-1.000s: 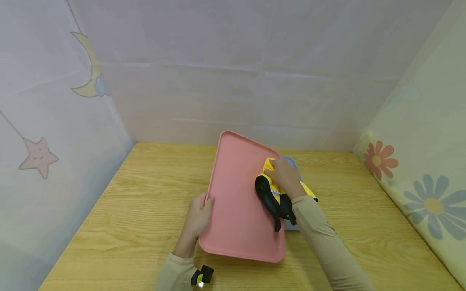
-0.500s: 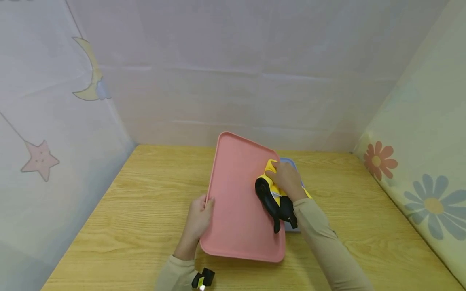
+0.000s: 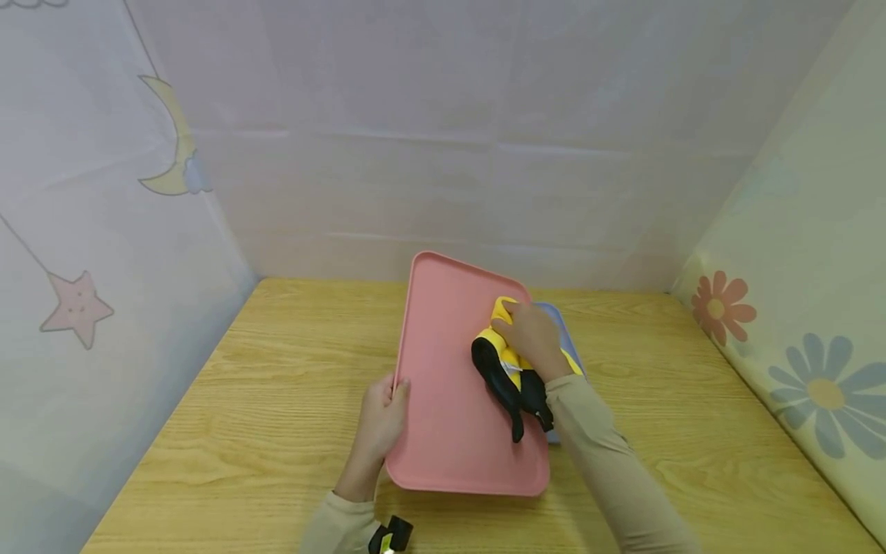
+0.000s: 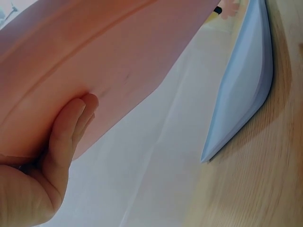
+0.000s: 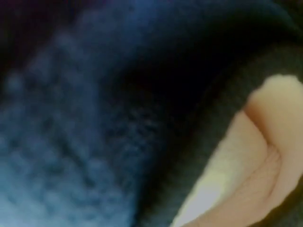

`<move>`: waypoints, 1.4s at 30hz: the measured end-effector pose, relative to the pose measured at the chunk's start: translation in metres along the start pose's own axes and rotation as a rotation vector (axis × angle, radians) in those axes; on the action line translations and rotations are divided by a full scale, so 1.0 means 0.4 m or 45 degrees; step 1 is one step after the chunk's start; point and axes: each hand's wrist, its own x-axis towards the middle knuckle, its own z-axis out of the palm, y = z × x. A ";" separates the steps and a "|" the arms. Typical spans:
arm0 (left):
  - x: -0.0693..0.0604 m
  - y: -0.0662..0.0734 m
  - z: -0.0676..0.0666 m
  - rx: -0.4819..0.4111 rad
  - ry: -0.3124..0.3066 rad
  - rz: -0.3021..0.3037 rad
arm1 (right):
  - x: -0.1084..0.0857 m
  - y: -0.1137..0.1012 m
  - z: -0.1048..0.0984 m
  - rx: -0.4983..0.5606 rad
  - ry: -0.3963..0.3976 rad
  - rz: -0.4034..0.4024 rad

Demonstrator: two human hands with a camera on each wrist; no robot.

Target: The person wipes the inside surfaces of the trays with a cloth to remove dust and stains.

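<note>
My left hand [image 3: 381, 419] grips the left edge of a pink tray [image 3: 443, 346], thumb on its upper face. In the left wrist view, fingers [image 4: 64, 137] lie against the underside of the pink tray [image 4: 123, 56], which is raised off the table and tilted. My right hand [image 3: 536, 338] holds a yellow-and-black soft toy [image 3: 494, 369] with black limbs and a white tag over the tray's right side. Dark, blurred fabric [image 5: 118, 104] fills most of the right wrist view, beside part of the right hand [image 5: 241, 165].
Behind the pink tray and right arm, a blue tray [image 3: 567, 335] is on the wooden table [image 3: 277, 369], mostly covered from above. Its raised rim [image 4: 244, 80] shows in the left wrist view. Printed fabric walls stand at the back and both sides.
The right hand and the soft toy have shifted slightly left over the pink tray. That tray's lower end has moved a little to the right. More of the blue tray's right side shows.
</note>
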 end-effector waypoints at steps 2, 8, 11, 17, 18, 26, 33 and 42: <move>-0.001 0.000 0.001 -0.006 -0.003 0.000 | 0.003 -0.014 0.002 0.009 0.014 -0.007; 0.002 -0.003 0.003 0.007 0.005 0.018 | 0.010 -0.053 0.005 0.000 0.035 -0.031; 0.004 -0.005 0.006 0.013 0.004 0.025 | 0.009 -0.071 0.008 -0.017 0.048 -0.070; -0.001 -0.004 0.014 0.021 -0.013 0.030 | 0.007 -0.103 0.014 -0.015 0.097 -0.184; -0.001 -0.004 0.016 0.019 -0.015 0.030 | 0.005 -0.110 0.013 -0.011 0.097 -0.187; -0.005 -0.004 0.027 -0.017 -0.038 0.045 | -0.009 -0.159 0.013 -0.070 0.058 -0.173; -0.006 -0.004 0.034 0.008 -0.050 0.022 | -0.016 -0.187 0.017 -0.085 0.043 -0.158; -0.007 -0.008 0.037 0.005 -0.037 0.073 | -0.023 -0.215 0.014 -0.121 0.039 -0.178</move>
